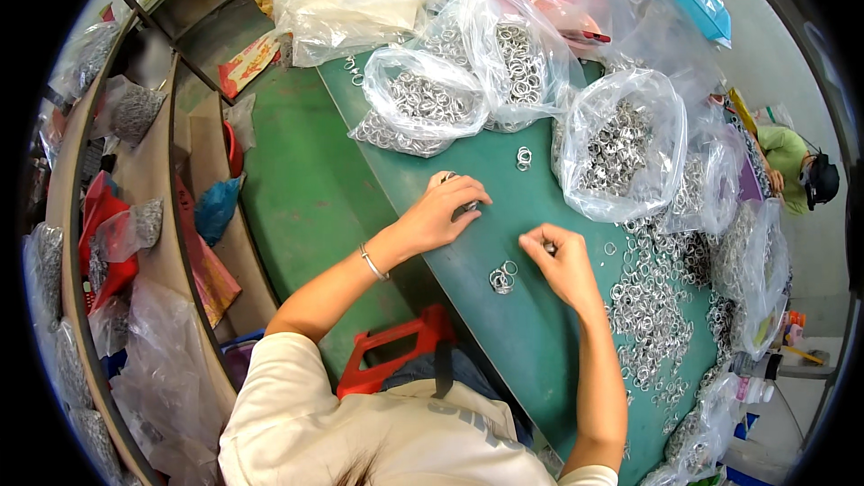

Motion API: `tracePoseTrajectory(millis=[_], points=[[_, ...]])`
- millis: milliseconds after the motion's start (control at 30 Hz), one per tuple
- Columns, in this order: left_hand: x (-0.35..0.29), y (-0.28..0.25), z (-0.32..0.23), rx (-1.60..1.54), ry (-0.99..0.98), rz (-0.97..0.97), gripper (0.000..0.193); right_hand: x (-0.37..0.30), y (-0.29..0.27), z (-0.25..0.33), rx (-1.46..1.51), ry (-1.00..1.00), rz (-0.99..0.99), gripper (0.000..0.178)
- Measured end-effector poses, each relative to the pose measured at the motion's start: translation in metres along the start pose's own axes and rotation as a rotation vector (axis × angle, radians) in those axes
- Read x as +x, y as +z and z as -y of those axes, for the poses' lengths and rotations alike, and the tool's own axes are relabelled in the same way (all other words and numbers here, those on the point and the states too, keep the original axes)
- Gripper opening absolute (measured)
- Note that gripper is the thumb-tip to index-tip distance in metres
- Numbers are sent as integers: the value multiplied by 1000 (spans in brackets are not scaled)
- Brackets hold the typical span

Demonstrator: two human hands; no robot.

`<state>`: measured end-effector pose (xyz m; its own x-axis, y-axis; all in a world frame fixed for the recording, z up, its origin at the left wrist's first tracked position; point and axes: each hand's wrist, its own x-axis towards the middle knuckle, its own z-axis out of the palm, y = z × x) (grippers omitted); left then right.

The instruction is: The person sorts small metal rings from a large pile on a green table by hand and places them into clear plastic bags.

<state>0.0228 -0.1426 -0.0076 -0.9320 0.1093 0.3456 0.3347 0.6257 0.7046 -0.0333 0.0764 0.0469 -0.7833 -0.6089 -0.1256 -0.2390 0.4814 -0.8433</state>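
While the left hand (pixel 447 207) is clasping small metal pieces (pixel 471 206), the right hand (pixel 562 263) is pinching a dark metal bit (pixel 549 248); a ring cluster (pixel 503 278) is lying just left of it.

Loose rings (pixel 652 306) lie on the right of the table (pixel 472 274), bags (pixel 515 115) at its far end, shelves (pixel 205 139) to its left

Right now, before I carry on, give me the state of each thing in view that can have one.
Left hand: curled around metal pieces
Right hand: closed on a small part
Bracelet: worn
Left bag: open, rings inside
Middle bag: rings inside, mouth unclear
Right bag: open, rings inside
Ring cluster: loose on table
Ring spread: loose, scattered
Red stool: partly hidden
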Motion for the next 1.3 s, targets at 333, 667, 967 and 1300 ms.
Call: tracePoseTrajectory(millis=[333,667,967,1300], points=[[2,-13,-9,-24,-98,-60,58,44,28,-15,642,244,-172,17],[3,7,8,19,-98,-141,44,81,49,-33,-379,-482,-387,19],[6,-1,-16,22,-185,-171,31,65,31,-40,-21,-366,-394,29],[2,4,-5,62,-141,-193,30,46,37,-37,-237,-394,-296,39]])
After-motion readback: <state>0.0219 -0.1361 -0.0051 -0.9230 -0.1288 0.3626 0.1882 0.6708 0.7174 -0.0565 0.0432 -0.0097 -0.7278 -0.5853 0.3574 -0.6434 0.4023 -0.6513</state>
